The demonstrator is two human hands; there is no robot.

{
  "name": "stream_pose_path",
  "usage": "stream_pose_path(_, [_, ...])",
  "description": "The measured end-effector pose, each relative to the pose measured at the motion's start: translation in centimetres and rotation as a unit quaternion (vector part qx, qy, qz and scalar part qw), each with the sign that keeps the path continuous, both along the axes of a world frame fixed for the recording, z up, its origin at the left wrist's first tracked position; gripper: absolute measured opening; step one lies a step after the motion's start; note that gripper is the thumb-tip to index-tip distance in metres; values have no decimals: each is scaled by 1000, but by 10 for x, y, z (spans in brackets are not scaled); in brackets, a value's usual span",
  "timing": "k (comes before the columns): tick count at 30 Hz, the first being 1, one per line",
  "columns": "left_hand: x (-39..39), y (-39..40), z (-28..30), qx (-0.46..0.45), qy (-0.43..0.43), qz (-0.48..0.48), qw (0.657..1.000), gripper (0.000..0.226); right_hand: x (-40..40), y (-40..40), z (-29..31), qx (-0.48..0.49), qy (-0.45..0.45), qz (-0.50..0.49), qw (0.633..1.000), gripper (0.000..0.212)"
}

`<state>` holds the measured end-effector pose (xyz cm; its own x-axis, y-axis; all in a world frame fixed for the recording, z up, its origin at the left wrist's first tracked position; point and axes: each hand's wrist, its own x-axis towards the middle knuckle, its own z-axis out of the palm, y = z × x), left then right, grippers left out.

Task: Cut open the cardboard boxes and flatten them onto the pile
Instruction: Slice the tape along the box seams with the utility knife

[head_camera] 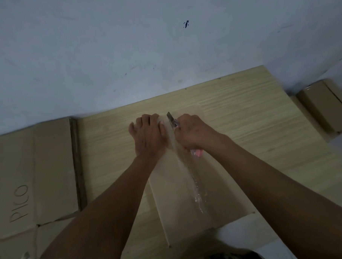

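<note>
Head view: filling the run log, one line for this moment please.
step: cutting tape | box: on table | left hand: pressing box | right hand: gripping knife | pile: left

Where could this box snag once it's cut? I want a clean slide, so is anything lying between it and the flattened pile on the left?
Nothing visible: only bare wooden floor separates the box from the flattened pile.

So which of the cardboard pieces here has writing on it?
The flattened cardboard at far left, reading "PICO". The taped box under the hands and the box at far right show none.
</note>
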<state>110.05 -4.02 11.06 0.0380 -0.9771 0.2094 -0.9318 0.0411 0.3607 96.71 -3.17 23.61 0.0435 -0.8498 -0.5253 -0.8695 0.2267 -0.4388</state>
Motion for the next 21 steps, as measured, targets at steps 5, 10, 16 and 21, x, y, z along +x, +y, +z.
stream_pose_path(5, [0, 0, 0, 9, 10, -6, 1000, 36, 9, -4, 10, -1, 35, 14, 999, 7])
stream_pose_path(10, [0, 1, -1, -25, 11, -6, 1000, 38, 12, 0, 21, 7, 40, 32, 999, 8])
stream_pose_path(16, [1, 2, -3, -21, 6, -14, 1000, 39, 13, 8, 18, 9, 33, 17, 999, 16])
stream_pose_path(21, [2, 1, -3, -8, 4, -20, 1000, 41, 14, 12, 17, 12, 32, 12, 999, 31])
